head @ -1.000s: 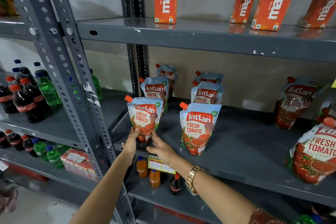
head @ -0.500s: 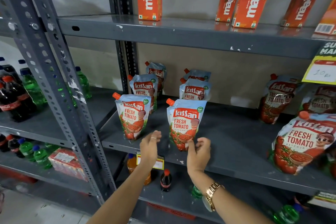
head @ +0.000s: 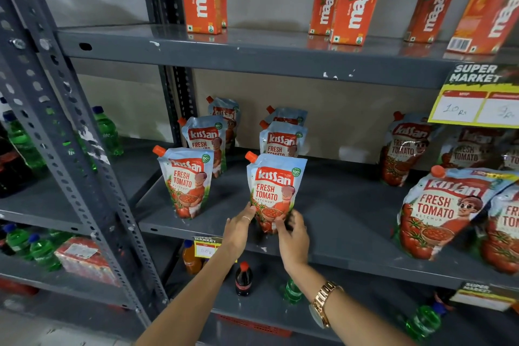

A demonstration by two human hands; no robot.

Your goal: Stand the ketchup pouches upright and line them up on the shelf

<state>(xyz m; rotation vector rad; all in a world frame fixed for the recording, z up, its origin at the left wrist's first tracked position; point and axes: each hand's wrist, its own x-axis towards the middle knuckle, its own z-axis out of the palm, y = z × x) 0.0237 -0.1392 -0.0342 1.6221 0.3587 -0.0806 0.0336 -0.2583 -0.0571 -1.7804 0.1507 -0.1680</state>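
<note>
Kissan ketchup pouches with orange caps stand in two rows on the grey middle shelf [head: 345,236]. The left row's front pouch [head: 186,181] stands free. The right row's front pouch [head: 273,189] stands upright near the shelf's front edge. My left hand [head: 238,229] touches its lower left side and my right hand [head: 292,236] holds its lower right corner. Two more pouches [head: 280,139] stand behind it. At the right, several pouches [head: 441,211] lean or lie tilted, and one [head: 404,147] leans against the back wall.
Orange Maaza juice cartons [head: 355,0] stand on the shelf above. A yellow price tag [head: 474,104] hangs from that shelf at the right. A perforated steel upright [head: 70,132] stands at the left, with soda bottles [head: 22,143] beyond it. Small bottles [head: 243,278] stand on the shelf below.
Both hands left the left row's front pouch and moved right to the right row's front pouch, now touching its base. My view shifted to the right.
</note>
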